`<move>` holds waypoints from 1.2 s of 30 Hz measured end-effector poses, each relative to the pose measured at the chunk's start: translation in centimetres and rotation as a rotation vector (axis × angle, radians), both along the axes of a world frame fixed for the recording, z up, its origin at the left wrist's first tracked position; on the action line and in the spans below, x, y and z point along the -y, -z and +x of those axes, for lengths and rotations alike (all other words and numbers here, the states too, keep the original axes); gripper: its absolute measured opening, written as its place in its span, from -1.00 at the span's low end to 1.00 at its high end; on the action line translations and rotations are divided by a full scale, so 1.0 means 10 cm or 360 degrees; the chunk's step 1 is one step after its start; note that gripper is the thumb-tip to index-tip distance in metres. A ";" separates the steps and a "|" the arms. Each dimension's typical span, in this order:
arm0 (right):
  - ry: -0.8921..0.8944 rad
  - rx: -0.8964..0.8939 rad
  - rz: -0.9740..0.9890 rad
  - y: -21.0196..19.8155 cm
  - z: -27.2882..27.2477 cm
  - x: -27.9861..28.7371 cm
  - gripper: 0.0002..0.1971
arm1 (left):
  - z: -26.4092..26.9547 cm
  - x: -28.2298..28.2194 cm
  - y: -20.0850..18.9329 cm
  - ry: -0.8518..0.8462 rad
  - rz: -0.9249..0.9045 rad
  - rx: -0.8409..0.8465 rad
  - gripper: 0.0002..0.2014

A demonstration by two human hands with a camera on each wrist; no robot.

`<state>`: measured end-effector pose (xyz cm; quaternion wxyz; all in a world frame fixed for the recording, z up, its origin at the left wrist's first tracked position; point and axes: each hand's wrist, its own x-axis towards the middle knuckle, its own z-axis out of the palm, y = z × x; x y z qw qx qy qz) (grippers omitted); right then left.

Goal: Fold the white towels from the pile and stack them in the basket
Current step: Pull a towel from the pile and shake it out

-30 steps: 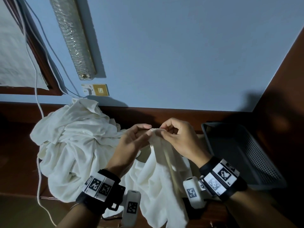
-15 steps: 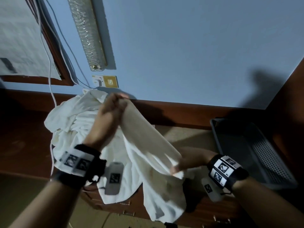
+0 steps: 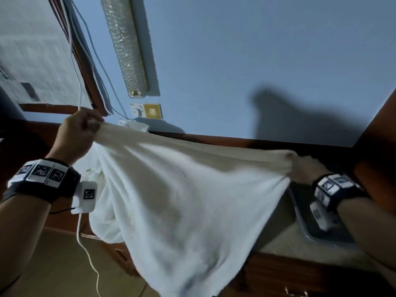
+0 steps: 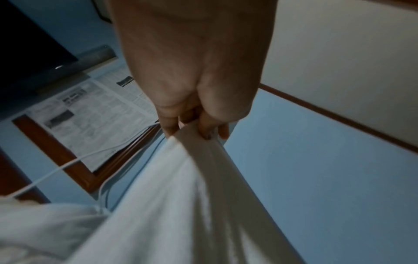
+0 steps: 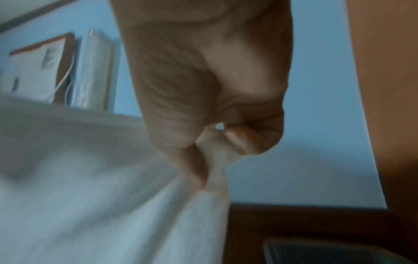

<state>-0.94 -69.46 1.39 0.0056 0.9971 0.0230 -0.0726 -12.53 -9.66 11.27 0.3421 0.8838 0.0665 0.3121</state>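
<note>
Head view: towel [image 3: 184,189] stretched between left hand [image 3: 77,133] and right hand [image 3: 304,168], each pinching top corner; long edge runs sideways, body hangs below. Basket [image 3: 300,219] beneath right hand, nearer.

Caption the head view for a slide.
Left hand and right hand stretch a white towel taut beside the basket.

I see a soft matt cloth towel [image 3: 182,189] and a perforated grey plastic basket [image 3: 304,224]. The desk [image 3: 285,275] front looks like polished brown wood; the wall [image 3: 246,61] is smooth and matt.
</note>
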 end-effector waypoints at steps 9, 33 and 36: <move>0.0079 0.0804 0.0268 -1.80 0.45 0.15 -0.47 | 0.44 0.00 -0.75 -0.0121 0.0686 -0.0107 -0.80; 0.0312 0.1115 -0.0048 -2.29 0.30 0.58 -0.79 | 0.96 0.17 -1.23 -0.0380 0.0618 0.0014 -0.90; 0.0258 0.1116 0.0014 -2.22 0.32 0.54 -0.89 | 0.95 0.18 -1.22 -0.0396 0.0620 0.0032 -0.91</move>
